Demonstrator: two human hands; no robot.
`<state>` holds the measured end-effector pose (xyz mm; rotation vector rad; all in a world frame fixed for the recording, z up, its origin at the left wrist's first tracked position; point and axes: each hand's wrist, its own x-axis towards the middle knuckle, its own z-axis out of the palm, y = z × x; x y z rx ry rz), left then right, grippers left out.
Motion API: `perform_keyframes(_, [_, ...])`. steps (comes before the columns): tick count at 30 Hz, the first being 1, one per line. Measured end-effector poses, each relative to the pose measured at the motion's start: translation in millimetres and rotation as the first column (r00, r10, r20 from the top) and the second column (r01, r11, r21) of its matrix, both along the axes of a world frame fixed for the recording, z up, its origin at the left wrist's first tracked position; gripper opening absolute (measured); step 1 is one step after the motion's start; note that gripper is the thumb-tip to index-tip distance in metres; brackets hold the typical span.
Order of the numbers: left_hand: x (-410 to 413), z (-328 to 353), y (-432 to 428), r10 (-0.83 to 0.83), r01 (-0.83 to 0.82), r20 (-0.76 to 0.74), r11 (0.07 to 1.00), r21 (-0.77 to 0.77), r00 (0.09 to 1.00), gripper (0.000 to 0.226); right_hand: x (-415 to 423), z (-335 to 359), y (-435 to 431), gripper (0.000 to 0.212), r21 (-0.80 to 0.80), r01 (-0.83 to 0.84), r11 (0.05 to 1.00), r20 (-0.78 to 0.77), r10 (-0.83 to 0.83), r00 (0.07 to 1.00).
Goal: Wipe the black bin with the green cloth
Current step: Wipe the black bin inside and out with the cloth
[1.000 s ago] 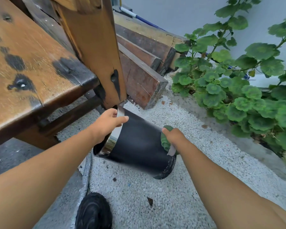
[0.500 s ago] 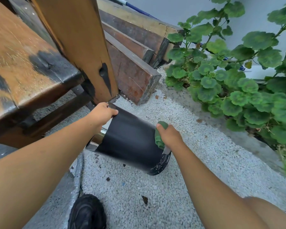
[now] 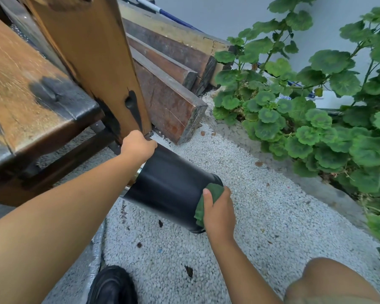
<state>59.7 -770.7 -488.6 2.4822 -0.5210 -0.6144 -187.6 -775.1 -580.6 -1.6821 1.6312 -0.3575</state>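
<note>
Holding the glossy black cylindrical bin (image 3: 169, 189) tilted over the white gravel (image 3: 272, 216), the left hand (image 3: 138, 145) curls its fingers round the rim as an anchor, so the fingers of the right hand (image 3: 219, 216), bunched on the crumpled green cloth (image 3: 211, 197), can press it against the wall just beneath them.

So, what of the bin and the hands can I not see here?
Head view:
- Inside of the black bin: hidden by the left hand and forearm.
- Bin's underside: turned away from the camera.
- Part of the green cloth: covered by the right hand.
- Black shoe: cut off by the bottom edge.
</note>
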Motion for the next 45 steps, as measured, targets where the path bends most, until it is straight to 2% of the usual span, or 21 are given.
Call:
perform_keyframes(3, [-1.6,7.8,11.3,0.009,-0.011,0.061,1.0,0.024,0.998,0.039,1.5,6.5,-6.2,0.061,0.012,-0.018,1.0,0.013,0.018,1.0])
perform_keyframes(6, [-8.4,23.3,16.1,-0.099,0.091,0.083,0.991,0.095,0.992,0.045,-3.5,11.7,-20.4,0.048,0.115,0.026,0.993,0.105,-0.038,0.994])
perform_keyframes(8, [-13.3,38.2,15.9,-0.176,0.166,0.086,0.98,0.11,0.981,0.046,-8.7,14.8,-36.2,0.046,0.183,0.017,0.983,0.11,-0.038,0.993])
perform_keyframes(12, [-22.3,70.7,15.2,-0.351,0.345,0.125,0.936,0.063,0.928,0.058,-13.3,28.7,-81.0,0.054,0.405,-0.077,0.911,0.15,0.017,0.989])
perform_keyframes(14, [-27.5,81.1,16.5,-0.457,0.456,0.186,0.889,0.054,0.87,0.058,-10.8,35.6,-99.6,0.063,0.543,-0.12,0.831,0.168,0.033,0.985])
perform_keyframes(16, [-30.0,76.6,22.2,-0.524,0.523,0.232,0.849,0.072,0.819,0.054,-6.5,33.1,-108.7,0.07,0.594,-0.152,0.79,0.133,0.091,0.987])
perform_keyframes(18, [-30.5,55.8,34.8,-0.517,0.525,0.275,0.85,0.049,0.811,0.052,-0.9,23.8,-109.9,0.073,0.57,-0.16,0.806,0.056,0.157,0.986])
perform_keyframes(19, [-29.9,41.5,43.2,-0.47,0.487,0.27,0.873,0.004,0.841,0.052,2.5,18.4,-110.1,0.075,0.541,-0.16,0.826,0.022,0.176,0.984])
perform_keyframes(21, [-29.1,17.8,56.0,-0.328,0.353,0.201,0.93,-0.1,0.923,0.052,13.1,13.5,-112.0,0.076,0.499,-0.181,0.848,-0.009,0.214,0.977])
perform_keyframes(25, [-13.6,-1.5,59.7,-0.182,0.198,0.123,0.97,-0.138,0.976,0.056,38.6,15.3,-116.9,0.078,0.451,-0.246,0.858,-0.015,0.283,0.959])
perform_keyframes(27, [-6.0,-2.5,72.3,-0.269,0.255,-0.029,0.939,-0.232,0.963,0.053,44.2,12.2,-120.7,0.078,0.423,-0.242,0.873,-0.042,0.285,0.957])
perform_keyframes(30, [-13.8,-9.6,96.9,-0.455,0.386,-0.223,0.875,-0.293,0.862,0.03,40.8,2.7,-128.4,0.08,0.422,-0.208,0.882,-0.056,0.255,0.965])
perform_keyframes(33, [-25.8,-14.5,96.0,-0.361,0.288,-0.156,0.888,-0.359,0.919,0.021,37.7,-3.7,-132.1,0.078,0.431,-0.214,0.877,-0.036,0.254,0.967])
perform_keyframes(37, [-30.8,-0.4,83.8,-0.335,0.313,-0.023,0.901,-0.301,0.942,0.033,38.6,-5.2,-135.1,0.076,0.45,-0.209,0.868,0.008,0.23,0.973])
perform_keyframes(41, [-22.1,19.9,66.8,-0.335,0.345,0.085,0.902,-0.259,0.939,0.057,49.6,1.5,-141.8,0.072,0.447,-0.193,0.873,0.08,0.176,0.981])
perform_keyframes(45, [-14.7,15.9,63.6,-0.269,0.281,0.082,0.92,-0.272,0.96,0.049,64.6,-3.4,-138.6,0.077,0.411,-0.201,0.89,0.121,0.165,0.979])
